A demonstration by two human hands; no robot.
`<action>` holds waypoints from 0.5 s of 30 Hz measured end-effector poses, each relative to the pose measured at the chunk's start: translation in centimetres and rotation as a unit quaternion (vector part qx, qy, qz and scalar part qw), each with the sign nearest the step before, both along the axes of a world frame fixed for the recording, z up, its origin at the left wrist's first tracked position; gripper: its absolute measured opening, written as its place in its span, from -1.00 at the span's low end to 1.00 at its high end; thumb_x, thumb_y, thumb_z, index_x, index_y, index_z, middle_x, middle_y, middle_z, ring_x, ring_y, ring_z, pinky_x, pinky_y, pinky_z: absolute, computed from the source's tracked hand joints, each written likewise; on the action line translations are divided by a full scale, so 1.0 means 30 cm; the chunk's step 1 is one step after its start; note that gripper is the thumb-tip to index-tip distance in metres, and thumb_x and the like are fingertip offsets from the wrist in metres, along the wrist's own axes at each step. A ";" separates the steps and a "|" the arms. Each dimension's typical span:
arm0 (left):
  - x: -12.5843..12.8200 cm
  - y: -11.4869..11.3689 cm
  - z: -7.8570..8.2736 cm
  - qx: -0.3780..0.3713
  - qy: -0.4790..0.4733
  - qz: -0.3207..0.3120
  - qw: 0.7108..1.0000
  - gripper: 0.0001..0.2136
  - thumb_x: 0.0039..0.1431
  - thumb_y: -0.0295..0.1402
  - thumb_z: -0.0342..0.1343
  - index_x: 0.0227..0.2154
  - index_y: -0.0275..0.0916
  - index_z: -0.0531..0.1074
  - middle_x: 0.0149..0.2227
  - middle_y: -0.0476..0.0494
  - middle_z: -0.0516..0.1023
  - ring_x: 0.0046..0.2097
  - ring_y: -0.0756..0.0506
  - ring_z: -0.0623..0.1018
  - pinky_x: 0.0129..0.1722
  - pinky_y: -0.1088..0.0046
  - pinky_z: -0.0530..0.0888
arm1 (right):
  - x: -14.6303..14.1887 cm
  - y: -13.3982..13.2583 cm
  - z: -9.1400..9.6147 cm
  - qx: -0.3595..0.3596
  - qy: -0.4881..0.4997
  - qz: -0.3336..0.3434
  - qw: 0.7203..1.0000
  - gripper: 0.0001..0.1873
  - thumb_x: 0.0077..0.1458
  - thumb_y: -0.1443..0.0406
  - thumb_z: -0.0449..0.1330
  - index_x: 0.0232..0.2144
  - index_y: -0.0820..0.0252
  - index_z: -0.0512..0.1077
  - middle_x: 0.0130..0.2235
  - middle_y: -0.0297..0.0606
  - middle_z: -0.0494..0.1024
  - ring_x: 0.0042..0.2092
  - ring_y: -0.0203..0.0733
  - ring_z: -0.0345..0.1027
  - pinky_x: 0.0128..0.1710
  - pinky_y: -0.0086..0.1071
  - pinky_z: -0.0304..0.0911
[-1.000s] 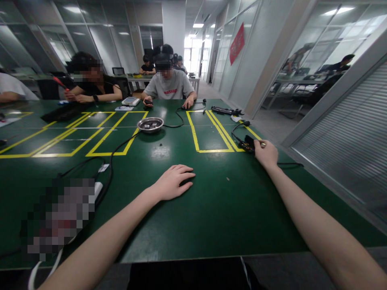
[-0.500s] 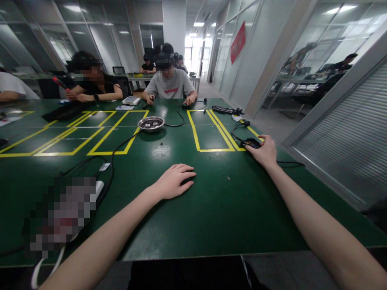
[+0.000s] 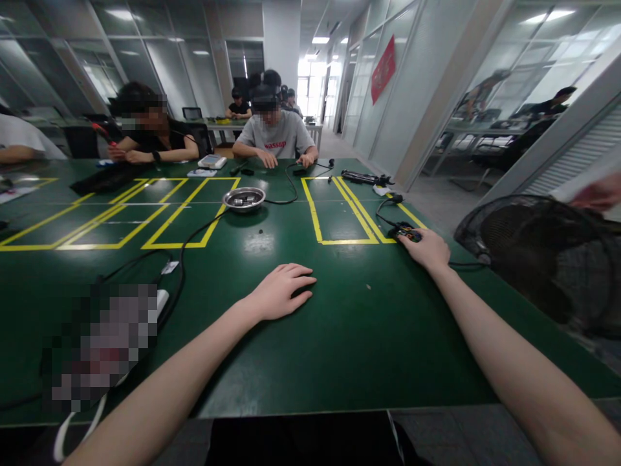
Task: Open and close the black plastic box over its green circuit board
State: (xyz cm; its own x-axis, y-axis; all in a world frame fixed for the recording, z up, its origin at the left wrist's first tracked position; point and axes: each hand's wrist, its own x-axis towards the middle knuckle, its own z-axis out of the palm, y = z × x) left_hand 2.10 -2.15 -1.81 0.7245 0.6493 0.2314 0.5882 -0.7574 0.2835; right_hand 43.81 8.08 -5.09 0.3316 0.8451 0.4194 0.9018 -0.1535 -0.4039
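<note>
While the glossy green desk [image 3: 339, 356] fills most of the view, flat yellow tape [image 3: 347, 242] marks long rectangles over its far half. Reckoned from the view's middle, twelve pointing away from the wearer, a rounded black mesh cage [image 3: 524, 259], blurred, shows far out at three o'clock. At seven, the left hand [image 3: 286, 291] lies palm-down, empty, fingers loosely spread. Nearer three, the right hand [image 3: 429, 249] touches something; whether it grips or merely rests cannot be told. A shallow, round bowl [image 3: 244, 208] of shiny metal sits at ten. Under the right fingertips, at three, is a compact black device [image 3: 406, 231] with thin, coloured, wire-like strands. Handling it seems the step in hand; the next move probably calls for a light pinch that spares those strands. Smallest are the bright, smooth cylinders [image 3: 238, 201] inside the bowl.
</note>
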 end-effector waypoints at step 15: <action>-0.008 -0.012 0.015 0.062 -0.085 -0.009 0.994 -0.61 0.30 -0.19 0.14 0.14 -0.15 0.43 0.14 -0.28 0.50 0.13 -0.24 0.51 0.11 0.13 0.47 | -0.487 -0.222 0.052 -0.028 0.049 0.532 0.845 -0.80 0.09 0.21 0.34 -0.22 0.15 0.58 0.08 -0.11 0.50 0.06 -0.01 0.47 0.08 -0.16 0.39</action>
